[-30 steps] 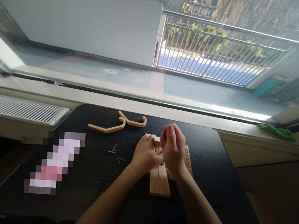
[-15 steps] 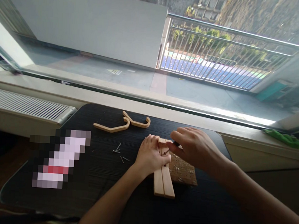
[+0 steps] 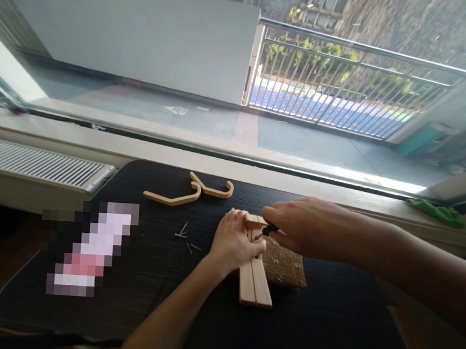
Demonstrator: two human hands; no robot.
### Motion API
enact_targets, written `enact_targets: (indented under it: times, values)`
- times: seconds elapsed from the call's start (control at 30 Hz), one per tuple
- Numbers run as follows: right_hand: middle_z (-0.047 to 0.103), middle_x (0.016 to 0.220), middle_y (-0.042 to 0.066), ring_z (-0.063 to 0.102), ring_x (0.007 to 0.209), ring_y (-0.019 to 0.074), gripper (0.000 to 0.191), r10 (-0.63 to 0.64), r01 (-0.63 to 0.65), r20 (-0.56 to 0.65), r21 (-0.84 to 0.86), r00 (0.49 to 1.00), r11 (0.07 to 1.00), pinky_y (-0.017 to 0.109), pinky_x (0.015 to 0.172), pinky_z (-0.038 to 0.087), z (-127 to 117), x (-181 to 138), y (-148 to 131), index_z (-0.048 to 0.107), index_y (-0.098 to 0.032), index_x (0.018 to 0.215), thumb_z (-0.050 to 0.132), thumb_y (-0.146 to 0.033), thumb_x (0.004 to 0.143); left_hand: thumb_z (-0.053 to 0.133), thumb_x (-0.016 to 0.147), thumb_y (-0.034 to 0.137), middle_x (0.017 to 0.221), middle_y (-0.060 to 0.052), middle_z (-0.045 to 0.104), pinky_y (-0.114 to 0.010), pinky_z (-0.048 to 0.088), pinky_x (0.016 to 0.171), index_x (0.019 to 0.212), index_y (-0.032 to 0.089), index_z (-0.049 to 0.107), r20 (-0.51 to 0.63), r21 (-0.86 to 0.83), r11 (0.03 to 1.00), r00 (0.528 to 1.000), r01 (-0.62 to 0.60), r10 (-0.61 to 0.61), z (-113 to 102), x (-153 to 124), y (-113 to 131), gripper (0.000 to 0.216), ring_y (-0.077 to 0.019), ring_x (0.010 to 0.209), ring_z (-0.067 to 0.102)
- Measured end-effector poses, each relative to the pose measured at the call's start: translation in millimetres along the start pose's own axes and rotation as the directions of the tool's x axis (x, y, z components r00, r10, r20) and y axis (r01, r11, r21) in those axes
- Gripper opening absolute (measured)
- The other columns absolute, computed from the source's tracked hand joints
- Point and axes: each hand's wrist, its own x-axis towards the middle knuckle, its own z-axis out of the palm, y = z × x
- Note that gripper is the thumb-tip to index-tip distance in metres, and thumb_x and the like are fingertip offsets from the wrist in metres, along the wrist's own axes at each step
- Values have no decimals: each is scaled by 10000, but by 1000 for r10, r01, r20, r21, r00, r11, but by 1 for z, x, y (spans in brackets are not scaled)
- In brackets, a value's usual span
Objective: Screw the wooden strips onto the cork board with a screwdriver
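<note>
My left hand [image 3: 234, 243] is wrapped over the upper part of two pale wooden slats [image 3: 256, 284] that lie side by side, its thumb across them. In my right hand [image 3: 293, 225] is a screwdriver [image 3: 269, 229] with a dark handle. Its thin shaft slants down to a screw or hole in the wood just above my left thumb; the tip is too small to make out. Under the slats lies a pitted brown board [image 3: 285, 264]. Left of my hands, several loose screws [image 3: 182, 232] rest on the black table [image 3: 151, 280].
Two curved wooden hooks [image 3: 176, 198] lie near the table's back edge. A blurred-out pink and white item [image 3: 94, 245] is at the left. Behind the table are a windowsill [image 3: 202, 159], a radiator [image 3: 48, 163] and a green cloth [image 3: 438, 212].
My right forearm and wrist have swung up and outward, turning the hand so more of the screwdriver handle shows. My left hand and the slats stay in place.
</note>
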Motion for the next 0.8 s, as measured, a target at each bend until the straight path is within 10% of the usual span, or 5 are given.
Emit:
enact_targets:
  times: [0.8]
  values:
    - [731, 753, 75, 659, 650, 185, 167, -50, 59, 59, -170, 997, 984, 275, 485, 260, 4, 11, -4, 718, -161, 799, 596, -48, 819, 708, 680, 324, 1023, -70, 614, -434, 436, 1003, 941, 207, 543, -23, -10, 1000, 1000, -21, 21, -1, 1, 0, 331, -270, 1067, 553]
